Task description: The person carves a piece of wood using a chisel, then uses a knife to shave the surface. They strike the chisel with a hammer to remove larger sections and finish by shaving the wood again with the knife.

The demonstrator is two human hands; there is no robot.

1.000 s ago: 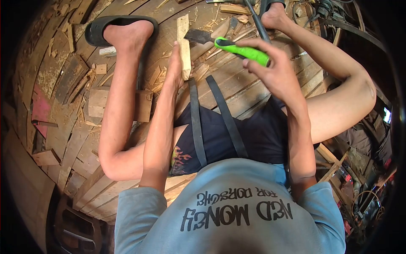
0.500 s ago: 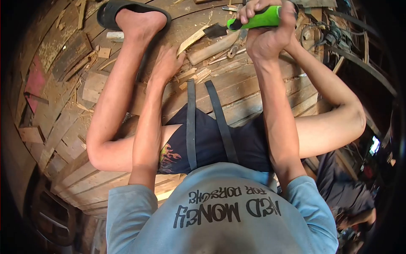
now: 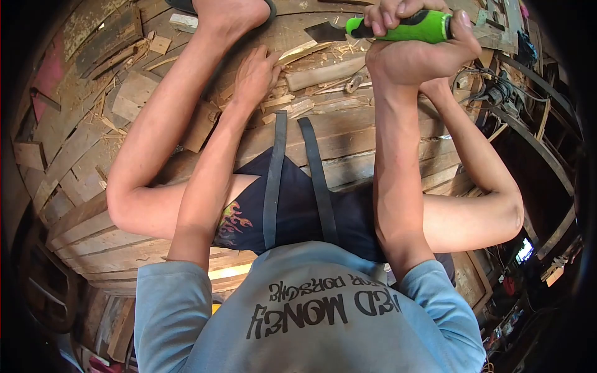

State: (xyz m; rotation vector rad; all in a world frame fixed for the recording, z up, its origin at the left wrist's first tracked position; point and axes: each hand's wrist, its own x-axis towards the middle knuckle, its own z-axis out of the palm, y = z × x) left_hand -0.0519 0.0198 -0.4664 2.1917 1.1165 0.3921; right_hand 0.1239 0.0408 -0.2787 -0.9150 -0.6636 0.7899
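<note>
You are gripping a green-and-black-handled tool with a dark flat metal blade [image 3: 398, 28] in your right hand [image 3: 413, 46], its fingers wrapping closely round the handle. The blade is pointing left, its tip reaching over the far end of a narrow pale wooden strip [image 3: 298, 52]; whether they are touching, you cannot tell from this view.

Your left hand [image 3: 254, 78] is lying low over the plank floor [image 3: 348, 133], back upward and fingers bending. The strip's near end is meeting your fingertips, but how firmly they are closing on it cannot be told. The strip is slanting away from that hand toward the far right.

A smooth, pale brown wooden bar [image 3: 326, 73] is lying just to the near right of the strip, with a short round wooden stick [image 3: 354, 83] resting beside its right part. Thin pale wood shavings [image 3: 283, 101] are lying on the near side of the bar.
</note>
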